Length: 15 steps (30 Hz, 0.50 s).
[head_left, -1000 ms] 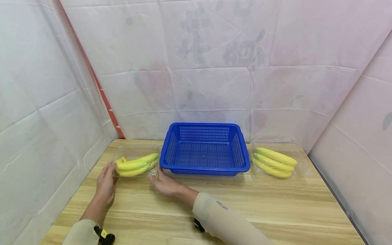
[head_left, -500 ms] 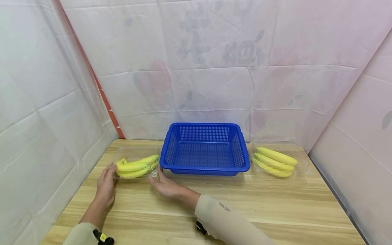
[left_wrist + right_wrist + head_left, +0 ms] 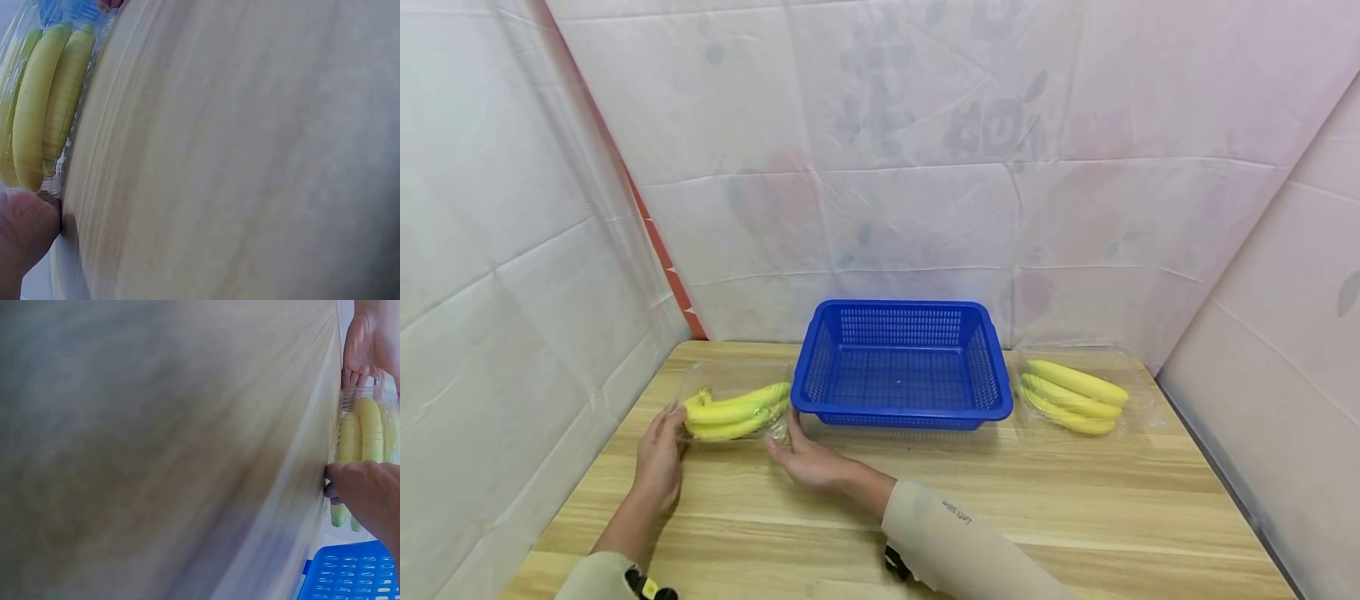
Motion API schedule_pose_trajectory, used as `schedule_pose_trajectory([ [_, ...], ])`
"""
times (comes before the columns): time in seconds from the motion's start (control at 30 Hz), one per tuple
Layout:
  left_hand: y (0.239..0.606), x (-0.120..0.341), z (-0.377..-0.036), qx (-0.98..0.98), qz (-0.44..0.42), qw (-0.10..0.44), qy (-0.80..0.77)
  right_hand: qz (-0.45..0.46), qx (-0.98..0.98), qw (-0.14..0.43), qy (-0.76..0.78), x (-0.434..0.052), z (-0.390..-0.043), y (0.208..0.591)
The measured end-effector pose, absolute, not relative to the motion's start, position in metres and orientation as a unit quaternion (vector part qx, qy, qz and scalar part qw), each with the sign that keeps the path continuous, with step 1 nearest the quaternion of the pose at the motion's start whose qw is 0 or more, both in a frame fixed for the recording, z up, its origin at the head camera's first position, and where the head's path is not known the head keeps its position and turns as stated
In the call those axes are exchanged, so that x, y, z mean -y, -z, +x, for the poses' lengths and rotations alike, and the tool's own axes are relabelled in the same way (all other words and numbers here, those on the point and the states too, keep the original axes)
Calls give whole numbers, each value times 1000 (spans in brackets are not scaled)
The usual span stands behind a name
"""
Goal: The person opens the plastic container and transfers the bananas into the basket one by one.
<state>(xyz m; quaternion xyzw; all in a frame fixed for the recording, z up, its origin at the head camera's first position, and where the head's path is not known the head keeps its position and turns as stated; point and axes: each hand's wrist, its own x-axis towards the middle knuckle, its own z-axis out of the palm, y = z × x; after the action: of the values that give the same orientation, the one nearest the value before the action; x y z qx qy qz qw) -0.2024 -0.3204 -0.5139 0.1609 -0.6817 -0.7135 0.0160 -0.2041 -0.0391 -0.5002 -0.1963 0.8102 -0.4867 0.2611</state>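
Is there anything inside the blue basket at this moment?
No: in the head view the blue basket shows only its bare mesh floor, and both clear packs of bananas lie on the table beside it.

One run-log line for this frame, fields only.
left hand: touches banana pack left end | right hand: touches pack right end | pack: on table, left of basket
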Motion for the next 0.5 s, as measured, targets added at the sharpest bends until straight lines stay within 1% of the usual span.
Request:
schedule_pose_trajectory([
  [0.27,514,319,-200,672,170,26,720,-208,-807,285,473,34,-199,497],
  [0.5,512,318,-194,675,171,13,718,-209,-809,282,471,33,-195,496],
])
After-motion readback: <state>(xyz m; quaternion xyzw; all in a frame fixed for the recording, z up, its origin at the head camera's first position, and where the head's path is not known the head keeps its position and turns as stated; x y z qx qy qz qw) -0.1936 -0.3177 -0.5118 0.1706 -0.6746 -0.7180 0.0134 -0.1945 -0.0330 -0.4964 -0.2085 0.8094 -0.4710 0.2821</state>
